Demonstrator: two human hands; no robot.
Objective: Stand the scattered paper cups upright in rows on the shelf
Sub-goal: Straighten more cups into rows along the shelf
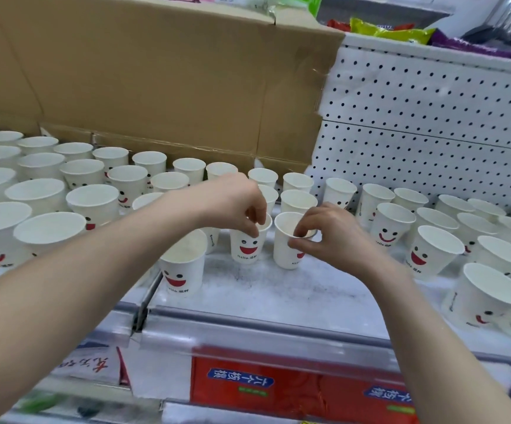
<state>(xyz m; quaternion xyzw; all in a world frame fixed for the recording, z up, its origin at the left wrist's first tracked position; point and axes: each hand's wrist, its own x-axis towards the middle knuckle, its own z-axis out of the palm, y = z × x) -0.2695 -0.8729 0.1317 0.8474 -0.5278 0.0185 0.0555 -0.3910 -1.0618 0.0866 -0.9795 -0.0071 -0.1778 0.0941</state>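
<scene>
While both arms reach over the front edge of the shelf point(294, 289), the left hand point(232, 203) pinches the rim of a smiley-printed paper cup point(248, 246) between thumb and fingertips, and the right hand point(330, 234) pinches the rim of a second cup point(284, 246) just beside it. Both cups stand upright near the shelf's middle. More white cups point(391, 221) stand in rows toward the back edge, before a cardboard box point(156, 75) and pegboard point(431, 117).
</scene>
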